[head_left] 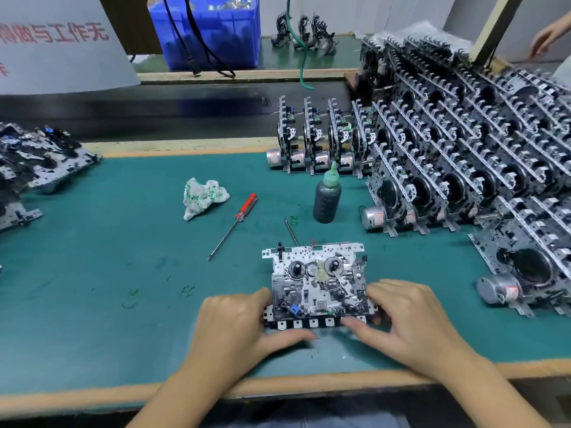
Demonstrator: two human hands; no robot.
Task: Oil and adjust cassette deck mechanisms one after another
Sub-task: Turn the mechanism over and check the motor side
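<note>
A cassette deck mechanism (315, 282) lies flat on the green mat (108, 273) near the front edge, reels facing up. My left hand (241, 329) grips its left side, thumb under the key row. My right hand (408, 319) grips its right side, thumb at the front keys. A dark oil bottle (327, 197) with a green nozzle stands upright behind it. A red-handled screwdriver (234, 223) lies to the left of the bottle. A thin metal rod (291, 231) pokes out behind the mechanism.
Many mechanisms (463, 168) stand on edge in rows at the right. More mechanisms (34, 162) are heaped at the left. A crumpled cloth (202, 200) lies mid-mat. A blue bin (213, 29) and cables sit beyond the conveyor. Another person's hand (547, 38) shows at top right.
</note>
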